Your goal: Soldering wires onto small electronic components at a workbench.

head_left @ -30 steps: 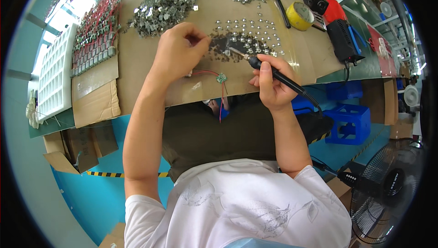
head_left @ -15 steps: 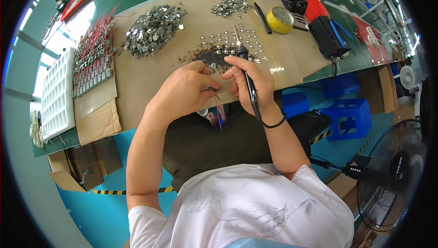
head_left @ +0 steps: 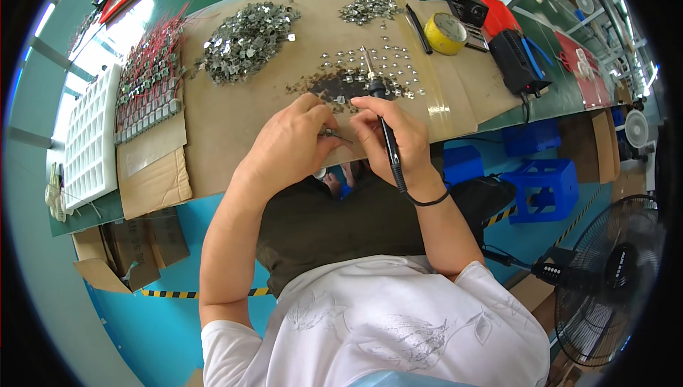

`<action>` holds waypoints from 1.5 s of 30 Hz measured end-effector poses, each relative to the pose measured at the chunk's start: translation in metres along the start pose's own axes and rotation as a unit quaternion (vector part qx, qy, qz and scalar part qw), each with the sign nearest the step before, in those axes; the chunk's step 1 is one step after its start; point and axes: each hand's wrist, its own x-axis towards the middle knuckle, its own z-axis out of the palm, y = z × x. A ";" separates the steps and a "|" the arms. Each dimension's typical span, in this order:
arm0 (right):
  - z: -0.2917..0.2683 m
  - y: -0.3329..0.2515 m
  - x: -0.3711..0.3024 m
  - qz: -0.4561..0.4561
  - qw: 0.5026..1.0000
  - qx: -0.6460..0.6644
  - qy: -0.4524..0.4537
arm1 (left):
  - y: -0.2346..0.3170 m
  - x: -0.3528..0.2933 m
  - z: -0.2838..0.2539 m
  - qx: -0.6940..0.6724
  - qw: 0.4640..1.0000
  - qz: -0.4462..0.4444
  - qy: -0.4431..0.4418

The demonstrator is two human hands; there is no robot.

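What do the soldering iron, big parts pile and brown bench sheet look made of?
Soldering iron: black handle, probably plastic, smooth; silvery front shaft looks metal.
Parts pile: likely thin sheet metal, bright; flat faces glint.
Brown bench sheet: cardboard or heavy paper, judging by colour; can't tell which.

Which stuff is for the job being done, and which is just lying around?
Probably for the job:
iron, held in the right grip
small part, held in the left grip
metal bits, set out in rows

Probably just lying about, as nobody is touching them:
yellow tape
blue stool
fan
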 end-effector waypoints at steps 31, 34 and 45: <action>-0.009 0.018 -0.003 0.010 0.996 0.059 0.066 | -0.027 0.026 -0.001 0.087 0.995 -0.055 0.006; -0.007 0.023 -0.014 0.071 0.984 0.131 0.099 | -0.031 0.025 0.000 0.087 0.995 -0.045 0.004; -0.005 0.017 -0.012 0.052 0.994 0.042 0.085 | -0.036 0.027 0.002 0.077 0.996 -0.049 0.009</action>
